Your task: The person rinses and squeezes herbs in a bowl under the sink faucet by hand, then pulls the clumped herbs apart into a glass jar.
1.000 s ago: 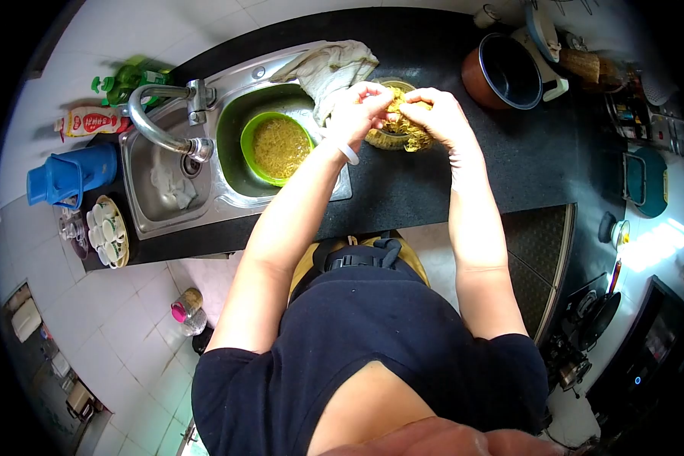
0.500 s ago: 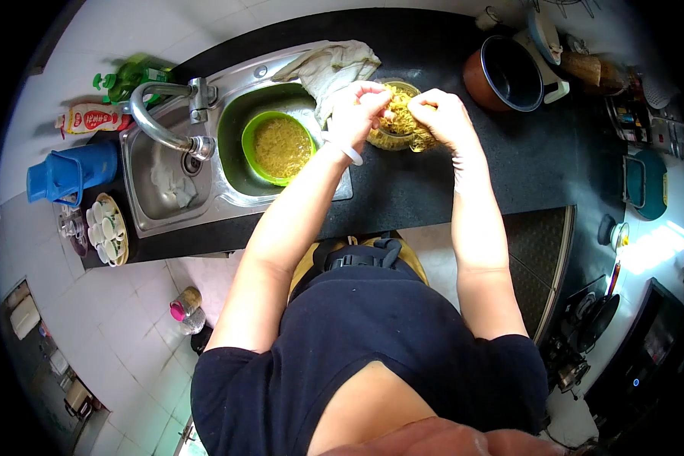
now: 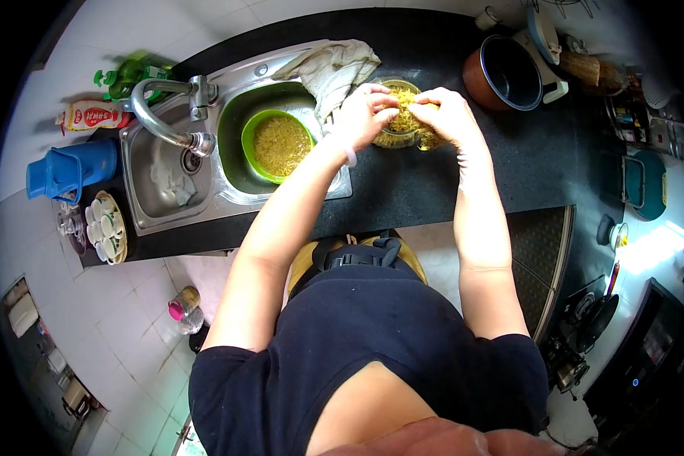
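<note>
A round, clear-walled bowl [image 3: 394, 141] stands on the dark counter, filled with yellow shredded strands [image 3: 404, 97]. My left hand [image 3: 366, 114] is over its left side, fingers curled in towards the thumb; what they pinch, if anything, is too small to make out. On the right, my right hand [image 3: 450, 118] is closed around a clump of yellow strands [image 3: 431, 139], which hangs below the fingers beside the rim. To the left, a bright green basin [image 3: 280, 180] sits in the sink, holding more yellow shreds in liquid.
The double steel sink [image 3: 148, 220] has a curved faucet [image 3: 163, 137] and a draped cloth [image 3: 334, 68]. A brown pot [image 3: 482, 80] stands right of the bowl. Further left are a blue container [image 3: 76, 171], a tray of small cups [image 3: 108, 228] and a green bottle [image 3: 140, 80].
My left hand has shifted slightly down and right, its fingers now lower over the bowl. My right hand has moved a little to the right, still with the clump of strands.
</note>
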Available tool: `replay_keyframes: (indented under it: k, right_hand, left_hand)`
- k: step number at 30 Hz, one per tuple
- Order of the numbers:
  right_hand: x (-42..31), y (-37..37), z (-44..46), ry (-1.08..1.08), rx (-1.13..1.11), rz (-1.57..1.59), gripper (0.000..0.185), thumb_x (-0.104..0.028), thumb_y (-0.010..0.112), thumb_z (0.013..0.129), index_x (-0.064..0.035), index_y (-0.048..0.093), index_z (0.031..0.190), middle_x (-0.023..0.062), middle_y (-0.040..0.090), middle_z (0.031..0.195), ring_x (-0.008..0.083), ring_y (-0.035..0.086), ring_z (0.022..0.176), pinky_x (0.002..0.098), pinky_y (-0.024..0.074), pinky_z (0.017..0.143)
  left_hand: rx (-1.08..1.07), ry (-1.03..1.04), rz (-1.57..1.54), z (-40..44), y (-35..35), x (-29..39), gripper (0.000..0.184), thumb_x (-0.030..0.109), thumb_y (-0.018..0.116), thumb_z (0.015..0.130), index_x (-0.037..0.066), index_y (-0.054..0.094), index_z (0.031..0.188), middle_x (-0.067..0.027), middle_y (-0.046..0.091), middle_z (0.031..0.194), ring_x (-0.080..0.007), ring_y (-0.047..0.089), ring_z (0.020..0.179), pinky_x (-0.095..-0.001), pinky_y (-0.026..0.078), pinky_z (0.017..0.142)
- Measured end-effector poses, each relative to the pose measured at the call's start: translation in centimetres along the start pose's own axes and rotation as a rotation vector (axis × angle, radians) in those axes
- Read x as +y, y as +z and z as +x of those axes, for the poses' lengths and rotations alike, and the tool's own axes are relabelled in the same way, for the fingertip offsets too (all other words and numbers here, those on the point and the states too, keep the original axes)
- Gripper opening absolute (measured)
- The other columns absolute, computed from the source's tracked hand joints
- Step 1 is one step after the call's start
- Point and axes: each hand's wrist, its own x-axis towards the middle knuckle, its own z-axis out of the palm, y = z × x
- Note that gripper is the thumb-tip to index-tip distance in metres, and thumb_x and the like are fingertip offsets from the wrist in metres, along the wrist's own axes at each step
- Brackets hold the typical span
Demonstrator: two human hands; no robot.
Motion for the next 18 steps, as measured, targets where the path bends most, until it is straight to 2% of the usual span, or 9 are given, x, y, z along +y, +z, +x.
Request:
replay_keyframes:
  k: [2, 3, 6, 9, 13, 16, 18]
  right_hand:
    - [-0.1, 0.1, -0.1, -0.001, -0.029, -0.08, 0.037, -0.029, 0.068, 0.068, -0.004, 0.069, 0.094, 0.0156, 0.065, 0.096, 0.0274, 0.063, 0.091, 0.036, 0.0483, 0.081]
    - [-0.2, 0.0, -0.2, 0.013, -0.019, -0.118, 0.035, -0.029, 0.066, 0.068, -0.0072, 0.069, 0.096, 0.0159, 0.065, 0.094, 0.0294, 0.063, 0.091, 0.0362, 0.048, 0.082]
    - [-1.0, -0.3, -0.4, 0.091, -0.034, -0.191, 0.031, -0.028, 0.064, 0.07, -0.0101, 0.07, 0.094, 0.0153, 0.066, 0.091, 0.0293, 0.063, 0.088, 0.0362, 0.0484, 0.082]
    - [-1.1, 0.2, -0.5, 0.028, -0.024, -0.218, 0.026, -0.027, 0.061, 0.071, -0.0117, 0.071, 0.09, 0.015, 0.066, 0.088, 0.0293, 0.064, 0.086, 0.0374, 0.0488, 0.08]
    - [-1.6, 0.4, -0.3, 0.058, -0.096, -0.314, 0.023, -0.026, 0.06, 0.073, -0.0116, 0.071, 0.086, 0.0154, 0.066, 0.089, 0.0301, 0.063, 0.085, 0.0384, 0.0492, 0.078]
    - [-0.8, 0.5, -0.7, -0.015, 0.017, -0.24, 0.024, -0.027, 0.059, 0.074, -0.0103, 0.071, 0.087, 0.0171, 0.066, 0.088, 0.0296, 0.064, 0.084, 0.0372, 0.0494, 0.078]
    - [-0.8, 0.1, -0.8, -0.021, 0.004, -0.08, 0.026, -0.028, 0.059, 0.075, -0.0085, 0.07, 0.089, 0.0181, 0.065, 0.089, 0.0283, 0.064, 0.086, 0.0366, 0.0491, 0.08]
  left_hand:
    - [-0.016, 0.076, 0.248, 0.0, 0.1, -0.1, 0.011, 0.009, 0.065, 0.077, 0.005, 0.07, 0.087, -0.0077, 0.064, 0.09, -0.0195, 0.063, 0.08, -0.0286, 0.049, 0.074]
    - [-0.031, 0.078, 0.267, -0.1, 0.0, -0.1, 0.014, 0.01, 0.063, 0.077, 0.005, 0.069, 0.089, -0.0097, 0.064, 0.092, -0.0237, 0.063, 0.08, -0.0313, 0.049, 0.075]
    - [-0.084, 0.151, 0.449, -0.7, -0.2, 1.0, 0.015, 0.014, 0.06, 0.079, 0.005, 0.067, 0.089, -0.0099, 0.064, 0.091, -0.0262, 0.062, 0.082, -0.0338, 0.049, 0.075]
    - [-0.3, 0.194, 0.648, -1.3, -0.4, 2.5, 0.017, 0.018, 0.058, 0.08, 0.007, 0.066, 0.089, -0.0093, 0.064, 0.09, -0.0268, 0.06, 0.084, -0.0356, 0.049, 0.075]
    - [-0.373, 0.253, 0.744, -1.6, 0.0, 1.9, 0.018, 0.022, 0.058, 0.082, 0.007, 0.065, 0.087, -0.0084, 0.062, 0.085, -0.0257, 0.057, 0.086, -0.0359, 0.047, 0.077]
    - [-0.403, 0.273, 0.727, -1.7, 0.1, 1.3, 0.019, 0.023, 0.058, 0.082, 0.006, 0.065, 0.086, -0.0098, 0.061, 0.084, -0.0269, 0.056, 0.086, -0.0361, 0.046, 0.079]
    - [-0.419, 0.249, 0.718, -2.1, 0.1, 1.0, 0.019, 0.023, 0.059, 0.082, 0.005, 0.064, 0.087, -0.0108, 0.061, 0.085, -0.0274, 0.056, 0.087, -0.0364, 0.045, 0.081]
